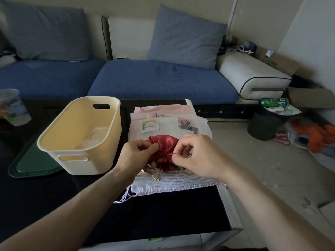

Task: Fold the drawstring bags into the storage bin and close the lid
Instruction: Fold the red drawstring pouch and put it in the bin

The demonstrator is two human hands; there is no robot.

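Observation:
A small red satin drawstring bag [164, 151] lies gathered on a pile of white and pink drawstring bags [168, 122] on the dark table. My left hand [137, 153] pinches the bag's left side. My right hand [194, 154] pinches its thin red cord at the right. A cream storage bin [81, 134] stands open to the left of the pile, with something pale at its bottom. A green lid [34, 163] lies flat under the bin's left side.
A gold cord pouch [155, 173] peeks out beneath the red bag. A plastic cup [12, 105] stands at the table's far left. A blue sofa [159, 78] runs behind the table. A black waste bin [266, 122] and clutter sit on the floor at the right.

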